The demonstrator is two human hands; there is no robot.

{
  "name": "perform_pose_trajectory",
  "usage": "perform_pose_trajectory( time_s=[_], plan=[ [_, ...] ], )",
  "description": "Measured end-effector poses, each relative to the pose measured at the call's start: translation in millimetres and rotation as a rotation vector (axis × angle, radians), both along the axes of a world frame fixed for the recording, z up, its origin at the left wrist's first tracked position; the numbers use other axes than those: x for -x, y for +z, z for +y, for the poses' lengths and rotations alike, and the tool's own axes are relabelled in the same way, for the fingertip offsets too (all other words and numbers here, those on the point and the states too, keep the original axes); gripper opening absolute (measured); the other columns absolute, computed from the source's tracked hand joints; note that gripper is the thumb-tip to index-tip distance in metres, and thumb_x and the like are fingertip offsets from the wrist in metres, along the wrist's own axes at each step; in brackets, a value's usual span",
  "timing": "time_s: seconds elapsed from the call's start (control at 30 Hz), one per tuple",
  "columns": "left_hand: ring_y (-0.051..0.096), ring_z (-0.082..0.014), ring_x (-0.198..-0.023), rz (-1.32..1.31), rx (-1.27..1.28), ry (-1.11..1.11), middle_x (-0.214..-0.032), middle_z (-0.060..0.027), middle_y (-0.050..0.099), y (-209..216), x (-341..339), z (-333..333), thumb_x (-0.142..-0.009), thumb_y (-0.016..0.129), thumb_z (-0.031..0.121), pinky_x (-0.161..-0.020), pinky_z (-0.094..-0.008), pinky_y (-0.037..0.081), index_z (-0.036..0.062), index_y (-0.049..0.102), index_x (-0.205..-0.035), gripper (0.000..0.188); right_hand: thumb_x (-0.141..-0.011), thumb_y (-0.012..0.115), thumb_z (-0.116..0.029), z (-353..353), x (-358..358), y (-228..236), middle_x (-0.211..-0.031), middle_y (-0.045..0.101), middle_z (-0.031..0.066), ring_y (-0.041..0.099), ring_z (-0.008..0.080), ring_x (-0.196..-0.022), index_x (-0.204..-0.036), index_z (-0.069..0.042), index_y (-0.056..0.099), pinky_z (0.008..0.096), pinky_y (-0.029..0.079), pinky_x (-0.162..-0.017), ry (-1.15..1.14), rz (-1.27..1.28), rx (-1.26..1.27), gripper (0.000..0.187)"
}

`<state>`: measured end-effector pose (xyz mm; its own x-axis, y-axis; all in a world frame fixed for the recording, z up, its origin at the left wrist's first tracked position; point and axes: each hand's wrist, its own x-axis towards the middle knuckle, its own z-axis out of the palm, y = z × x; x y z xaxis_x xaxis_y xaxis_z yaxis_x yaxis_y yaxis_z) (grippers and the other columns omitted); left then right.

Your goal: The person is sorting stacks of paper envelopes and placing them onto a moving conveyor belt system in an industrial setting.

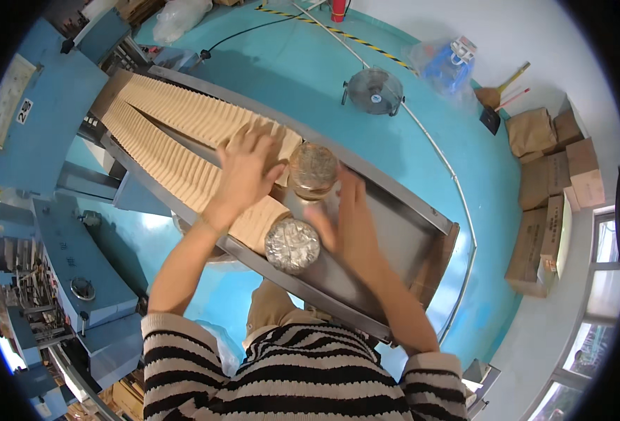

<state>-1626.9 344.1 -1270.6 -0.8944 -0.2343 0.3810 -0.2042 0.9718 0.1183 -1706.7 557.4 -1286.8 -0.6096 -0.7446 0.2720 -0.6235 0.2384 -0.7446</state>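
Observation:
Two long rows of tan, thin, paper-like pieces stand packed on edge in a metal trough (401, 238): a far row (184, 102) and a near row (163, 161). My left hand (250, 165) rests on the far row near its right end, fingers spread. A round, brownish-silver wrapped block (313, 167) stands against that end. A second round block (292, 245), wrapped in crinkled silver, sits at the near row's end. My right hand (348, 221) is just right of the two blocks, fingers stretched out and slightly blurred; whether it touches the far block I cannot tell.
A blue machine (36, 91) stands at the trough's left end, with another blue machine (78, 281) below it. Beyond the trough are a floor fan (374, 91) and a pale pipe (443, 161) along the floor. Cardboard boxes (538, 203) are stacked by the right wall.

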Motion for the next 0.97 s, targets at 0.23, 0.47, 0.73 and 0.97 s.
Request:
perform_pose_trajectory(
  time_s=[0.23,0.47,0.73,0.97],
  plan=[
    [0.041,-0.0324,-0.130,-0.156,-0.413,-0.360,-0.131,-0.0094,0.050,4.7,-103.7,38.8,-0.065,0.072,0.016,-0.107,-0.0612,0.020,0.0122,0.057,-0.119,0.056,-0.064,0.080,-0.034,14.7,-76.5,-0.8,-0.138,0.035,0.0246,0.037,0.0437,-0.127,-0.143,-0.003,0.031,0.0503,0.033,-0.105,0.077,-0.097,-0.198,0.098],
    [0.043,-0.0282,-0.127,0.178,-0.192,-0.325,-0.128,-0.0066,0.052,-31.5,-115.3,33.6,-0.068,0.070,0.021,-0.109,-0.0605,0.016,0.0105,0.057,-0.123,0.057,-0.079,0.071,-0.018,24.7,-126.3,-20.9,-0.131,0.040,0.0248,0.044,0.0349,-0.119,-0.140,-0.001,0.034,0.0426,0.037,-0.100,-0.402,0.601,-0.374,0.073],
    [0.037,-0.0345,-0.122,0.537,-0.296,1.069,-0.128,-0.0126,0.052,-72.9,-161.0,-227.4,-0.086,0.060,0.049,-0.101,-0.0574,0.016,0.0033,0.050,-0.130,0.064,-0.092,0.061,-0.022,-43.3,-150.5,-2.3,-0.133,0.046,0.0276,0.049,0.0354,-0.122,-0.147,0.005,0.014,0.0386,0.036,-0.105,-0.354,-0.326,-0.061,0.077],
    [0.030,-0.0353,-0.126,0.552,-0.447,1.134,-0.128,-0.0077,0.053,-76.9,-149.2,-268.8,-0.081,0.059,0.058,-0.100,-0.0593,0.013,0.0124,0.054,-0.133,0.070,-0.091,0.062,-0.022,-53.6,-153.7,13.8,-0.143,0.037,0.0291,0.043,0.0358,-0.131,-0.147,0.005,0.013,0.0374,0.033,-0.107,-0.331,-0.449,-0.065,0.079]
  ],
)
